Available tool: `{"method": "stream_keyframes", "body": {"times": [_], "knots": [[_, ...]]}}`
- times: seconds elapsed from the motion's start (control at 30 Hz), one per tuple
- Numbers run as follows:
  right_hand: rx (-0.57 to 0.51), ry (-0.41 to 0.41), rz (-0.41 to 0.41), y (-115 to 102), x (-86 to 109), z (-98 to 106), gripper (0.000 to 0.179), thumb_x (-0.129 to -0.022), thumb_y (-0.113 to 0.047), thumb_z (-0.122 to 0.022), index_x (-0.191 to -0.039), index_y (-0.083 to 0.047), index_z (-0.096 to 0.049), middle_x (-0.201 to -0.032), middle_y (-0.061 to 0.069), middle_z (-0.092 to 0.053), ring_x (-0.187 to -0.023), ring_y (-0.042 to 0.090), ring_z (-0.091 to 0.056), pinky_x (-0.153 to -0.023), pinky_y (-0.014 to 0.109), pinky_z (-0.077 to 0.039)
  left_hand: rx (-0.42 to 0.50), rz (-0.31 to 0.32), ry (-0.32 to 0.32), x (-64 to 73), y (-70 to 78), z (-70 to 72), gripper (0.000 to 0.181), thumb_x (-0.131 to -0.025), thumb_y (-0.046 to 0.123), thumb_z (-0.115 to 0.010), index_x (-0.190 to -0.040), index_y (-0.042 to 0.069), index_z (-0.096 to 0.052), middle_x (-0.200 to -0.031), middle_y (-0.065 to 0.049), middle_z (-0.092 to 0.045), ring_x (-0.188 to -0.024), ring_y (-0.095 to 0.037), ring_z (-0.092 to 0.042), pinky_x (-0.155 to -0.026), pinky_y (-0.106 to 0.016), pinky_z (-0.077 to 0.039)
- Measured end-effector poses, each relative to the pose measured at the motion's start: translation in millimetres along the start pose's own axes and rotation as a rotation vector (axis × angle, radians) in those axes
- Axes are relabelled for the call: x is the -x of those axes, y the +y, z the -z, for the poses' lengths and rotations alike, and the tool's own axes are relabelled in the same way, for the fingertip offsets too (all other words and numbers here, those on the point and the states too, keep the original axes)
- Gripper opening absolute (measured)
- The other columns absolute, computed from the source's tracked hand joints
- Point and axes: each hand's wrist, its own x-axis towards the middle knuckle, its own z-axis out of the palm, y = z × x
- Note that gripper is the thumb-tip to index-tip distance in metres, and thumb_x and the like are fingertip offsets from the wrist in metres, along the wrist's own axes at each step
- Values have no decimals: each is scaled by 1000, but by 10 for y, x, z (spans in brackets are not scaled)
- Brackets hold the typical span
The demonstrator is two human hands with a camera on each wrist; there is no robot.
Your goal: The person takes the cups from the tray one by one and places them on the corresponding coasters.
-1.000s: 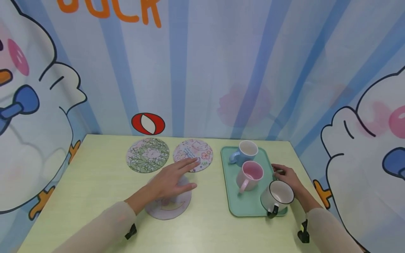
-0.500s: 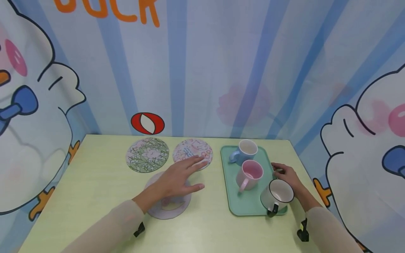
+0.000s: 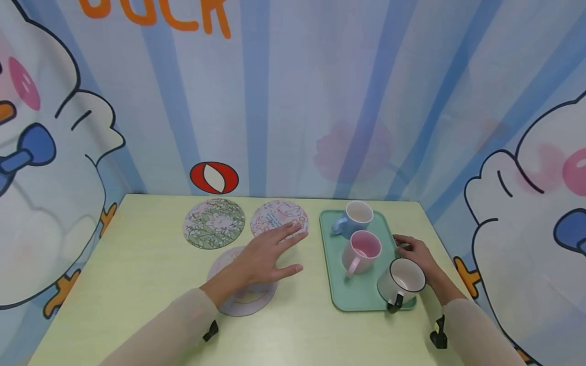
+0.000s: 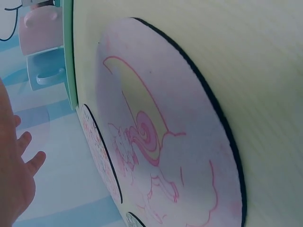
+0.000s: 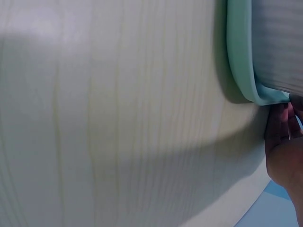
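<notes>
Three mugs (image 3: 361,256) stand on the green tray (image 3: 341,296); the right grip (image 3: 415,255) pinches its right edge; the left grip (image 3: 269,255), fingers spread, holds nothing above round mats (image 3: 247,308); securing the tray seems underway, likely next needing its left edge held.

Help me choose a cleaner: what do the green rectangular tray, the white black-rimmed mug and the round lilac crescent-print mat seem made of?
Tray: probably moulded plastic, satin; even colour, smooth rounded corners.
Mug: perhaps glazed ceramic or enamelled metal; the contrasting rim fits either.
Mat: matte printed top, maybe fabric; dark edge suggests rubber backing.
</notes>
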Motion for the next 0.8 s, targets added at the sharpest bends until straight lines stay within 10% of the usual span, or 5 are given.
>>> {"method": "stream_keyframes", "body": {"times": [0.8], "knots": [[13,15,-18,-48,31,-10,50,-107,-8,-53,-153,12,-45,-135,34,-58,-111,37,-64,-78,34,-53,171,199,28,-365,95,-37,80,-103,70,-48,-170,32,-26,-171,3,-34,-155,-22,-35,-115,-55,-44]]}}
